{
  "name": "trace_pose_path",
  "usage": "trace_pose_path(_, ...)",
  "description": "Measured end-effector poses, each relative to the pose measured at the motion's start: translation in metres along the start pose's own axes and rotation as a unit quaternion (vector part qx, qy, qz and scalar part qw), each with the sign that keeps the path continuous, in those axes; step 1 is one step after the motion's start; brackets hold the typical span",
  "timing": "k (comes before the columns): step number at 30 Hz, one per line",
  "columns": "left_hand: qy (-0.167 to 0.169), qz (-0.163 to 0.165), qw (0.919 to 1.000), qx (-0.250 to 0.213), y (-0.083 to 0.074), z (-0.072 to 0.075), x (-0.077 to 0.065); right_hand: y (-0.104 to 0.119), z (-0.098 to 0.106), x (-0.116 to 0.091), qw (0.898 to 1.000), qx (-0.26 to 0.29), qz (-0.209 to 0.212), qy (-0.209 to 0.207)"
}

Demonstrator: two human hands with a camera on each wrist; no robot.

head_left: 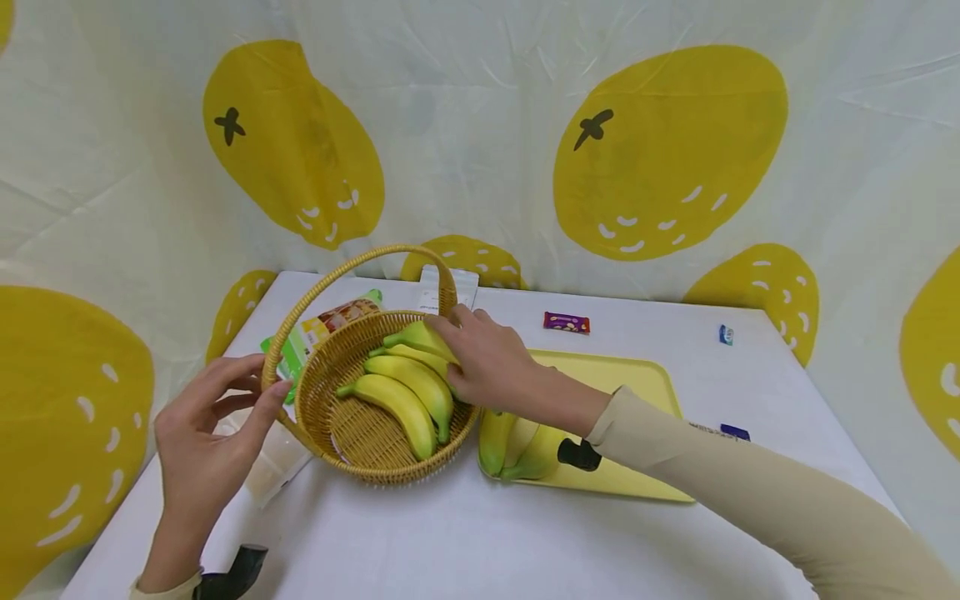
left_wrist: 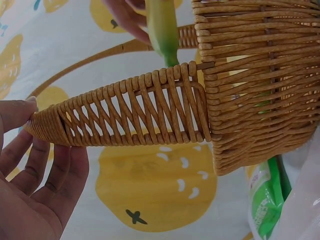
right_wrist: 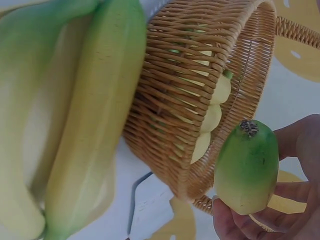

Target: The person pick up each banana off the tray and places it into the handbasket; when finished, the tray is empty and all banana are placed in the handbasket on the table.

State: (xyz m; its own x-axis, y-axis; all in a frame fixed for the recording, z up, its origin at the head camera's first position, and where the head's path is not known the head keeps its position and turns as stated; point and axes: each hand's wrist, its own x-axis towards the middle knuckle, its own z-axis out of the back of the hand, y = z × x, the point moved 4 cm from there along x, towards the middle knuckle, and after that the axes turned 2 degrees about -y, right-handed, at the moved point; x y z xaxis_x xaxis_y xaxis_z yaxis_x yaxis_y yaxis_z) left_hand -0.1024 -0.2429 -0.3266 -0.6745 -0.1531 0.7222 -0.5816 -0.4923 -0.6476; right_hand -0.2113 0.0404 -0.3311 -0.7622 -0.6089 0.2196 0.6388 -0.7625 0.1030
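Observation:
A wicker basket with a tall arched handle stands on the table, tilted toward me. Several yellow bananas with green tips lie in it. My left hand pinches the left side of the handle between thumb and fingers; the left wrist view shows the woven handle in that grip. Over the basket's far right rim, my right hand holds another banana, its dark blunt end facing the right wrist camera. More bananas lie on a yellow tray under my right forearm, partly hidden.
Behind the basket lie a green food packet and a white packet. A clear bag is to its left. Farther right are a purple snack packet, a small blue packet and a blue-ended item beyond the tray.

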Motion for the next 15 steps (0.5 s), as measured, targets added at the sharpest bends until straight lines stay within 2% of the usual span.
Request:
trace_pose_path(7, 0.001, 0.000, 1.0000, 0.004, 0.000, 0.000, 0.002, 0.008, -0.008, 0.018, 1.000, -0.017, 0.005, 0.010)
trace_pose_path(15, -0.002, -0.002, 1.0000, -0.001, -0.003, -0.001, 0.003, 0.008, -0.026, 0.032, 0.999, -0.024, -0.003, 0.027)
